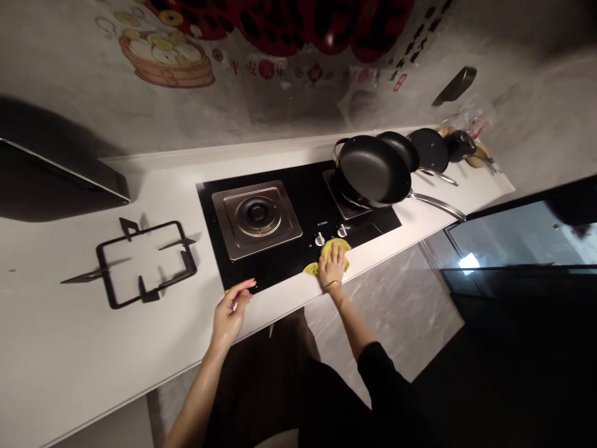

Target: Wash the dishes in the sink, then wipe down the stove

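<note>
My right hand (333, 269) presses a yellow-green cloth (342, 244) onto the front edge of the black gas cooktop (280, 274), just below its two silver knobs (319, 239). The cloth spreads out on both sides of the fingers. By the cooktop's front left corner is my left hand (233, 306), holding nothing, its fingers loosely bent and the thumb a little apart. The left burner (257, 213) sits bare on its metal drip plate (224, 239). A black pan support (108, 283) lies off the cooktop, on the white counter to the left.
A large black frying pan (373, 171) rests tilted over the right burner, its handle jutting past the counter's front edge. More dark pans (429, 150) stand behind it to the right. At the far left is a dark box-like object (56, 177). White counter (46, 348) surrounds the cooktop.
</note>
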Demonstrator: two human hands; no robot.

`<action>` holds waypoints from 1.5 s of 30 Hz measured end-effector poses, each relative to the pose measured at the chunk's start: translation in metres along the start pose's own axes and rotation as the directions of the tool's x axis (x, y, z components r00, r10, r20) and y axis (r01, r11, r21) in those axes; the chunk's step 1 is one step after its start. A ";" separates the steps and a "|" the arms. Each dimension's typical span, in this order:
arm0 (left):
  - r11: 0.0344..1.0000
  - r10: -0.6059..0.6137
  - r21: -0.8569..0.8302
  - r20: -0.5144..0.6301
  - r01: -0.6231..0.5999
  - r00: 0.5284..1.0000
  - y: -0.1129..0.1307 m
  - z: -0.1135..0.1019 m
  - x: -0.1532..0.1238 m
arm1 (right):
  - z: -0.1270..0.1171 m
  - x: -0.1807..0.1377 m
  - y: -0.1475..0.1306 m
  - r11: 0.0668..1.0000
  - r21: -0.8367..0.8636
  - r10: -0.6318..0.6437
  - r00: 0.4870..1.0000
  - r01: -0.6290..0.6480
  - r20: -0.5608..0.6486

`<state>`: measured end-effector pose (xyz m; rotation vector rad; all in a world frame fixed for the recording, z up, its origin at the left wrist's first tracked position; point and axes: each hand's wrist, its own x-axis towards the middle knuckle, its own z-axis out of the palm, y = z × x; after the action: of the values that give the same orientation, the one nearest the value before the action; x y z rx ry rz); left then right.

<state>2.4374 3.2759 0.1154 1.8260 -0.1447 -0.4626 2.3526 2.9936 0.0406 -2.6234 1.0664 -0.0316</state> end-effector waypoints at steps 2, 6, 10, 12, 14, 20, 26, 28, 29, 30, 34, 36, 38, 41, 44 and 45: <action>1.000 -0.010 0.002 -0.035 0.010 0.999 -0.001 0.004 0.000 | 0.014 -0.025 -0.027 0.997 -0.024 -0.077 0.993 0.080 0.086; 1.000 -0.023 -0.004 -0.073 0.023 0.997 0.003 0.009 0.004 | 0.036 -0.079 -0.083 0.921 0.138 -0.387 0.892 0.364 0.233; 1.000 -0.021 -0.025 -0.110 0.019 0.994 0.014 0.009 0.010 | 0.015 -0.081 -0.095 0.813 0.378 -0.519 0.845 0.443 0.127; 0.999 -0.020 -0.031 -0.133 0.016 0.991 0.018 0.008 0.013 | -0.015 -0.049 -0.083 0.831 0.406 -0.415 0.910 0.379 0.000; 0.999 -0.023 -0.040 -0.154 0.017 0.988 0.020 0.008 0.015 | -0.049 0.005 -0.068 0.868 0.373 -0.312 0.944 0.328 -0.104; 0.998 -0.047 -0.053 -0.184 0.038 0.982 0.010 0.015 0.008 | -0.077 0.181 -0.058 0.954 0.129 -0.287 0.947 0.269 0.142; 0.993 -0.107 -0.078 -0.234 0.091 0.966 0.005 0.017 0.003 | -0.035 0.177 -0.040 0.957 0.095 -0.288 0.915 0.272 0.281; 0.992 -0.109 -0.093 -0.254 0.088 0.961 0.008 0.018 0.005 | -0.030 0.155 -0.026 0.949 0.107 -0.315 0.903 0.297 0.292; 0.991 -0.105 -0.102 -0.260 0.081 0.960 0.009 0.018 0.006 | -0.029 0.144 -0.019 0.945 0.130 -0.326 0.899 0.300 0.294; 0.991 -0.099 -0.110 -0.262 0.072 0.960 0.011 0.020 0.007 | -0.030 0.132 -0.011 0.942 0.162 -0.330 0.898 0.294 0.292; 0.992 -0.072 -0.122 -0.244 0.043 0.967 0.019 0.027 0.011 | -0.043 0.088 0.029 0.932 0.276 -0.301 0.927 0.236 0.225; 0.993 -0.065 -0.115 -0.235 0.039 0.970 0.021 0.030 0.011 | -0.056 0.073 0.057 0.935 0.297 -0.233 0.967 0.192 0.106; 0.993 -0.063 -0.111 -0.237 0.038 0.970 0.022 0.034 0.012 | -0.070 0.069 0.087 0.918 0.384 -0.067 0.993 0.101 -0.102; 0.992 -0.073 -0.119 -0.237 0.046 0.969 0.020 0.041 0.012 | -0.083 0.093 0.119 0.851 0.525 0.211 0.922 -0.010 -0.324; 0.992 -0.082 -0.110 -0.215 0.059 0.973 0.018 0.049 0.011 | -0.079 0.137 0.125 0.874 0.480 0.284 0.884 -0.080 -0.370; 0.993 -0.081 -0.101 -0.210 0.061 0.974 0.018 0.051 0.010 | -0.074 0.152 0.122 0.891 0.442 0.287 0.884 -0.105 -0.369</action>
<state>2.4294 3.2215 0.1175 1.7793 0.0893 -0.3147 2.3699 2.7870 0.0614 -2.1537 1.2979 -0.7364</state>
